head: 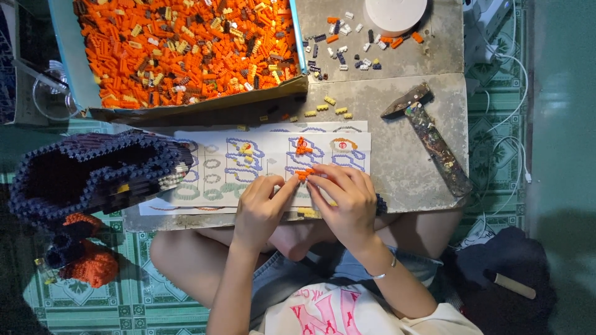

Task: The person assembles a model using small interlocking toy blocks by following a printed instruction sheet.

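Right now your two hands meet over the printed instruction sheet (267,162) at the near edge of the low grey desk (397,111), and both are pinched on a small cluster of orange bricks (303,174) that sits on the sheet between your fingertips. Your left hand (261,208) comes in from the left with its thumb and forefinger closed on the left end of the cluster; your right hand (347,198) curls over from the right, fingers bent and closed on the other end, a thin bracelet (382,273) on its wrist. Just above the cluster another small orange piece (302,146) lies on the sheet, apart from your fingers. At the far side of the desk you have a large open box (186,49) full of loose bricks, mostly orange with some yellow and dark ones mixed in, and to its right a scatter of loose bricks (347,46) in white, orange and dark colours, near a round white object (396,13) at the top edge. A hammer (428,133) with a paint-spattered handle lies on the desk well to the right of your hands. To your left a big dark blue brick structure (93,177) overhangs the desk edge, with a smaller orange and blue build (84,254) on the green tiled floor (143,298) below it
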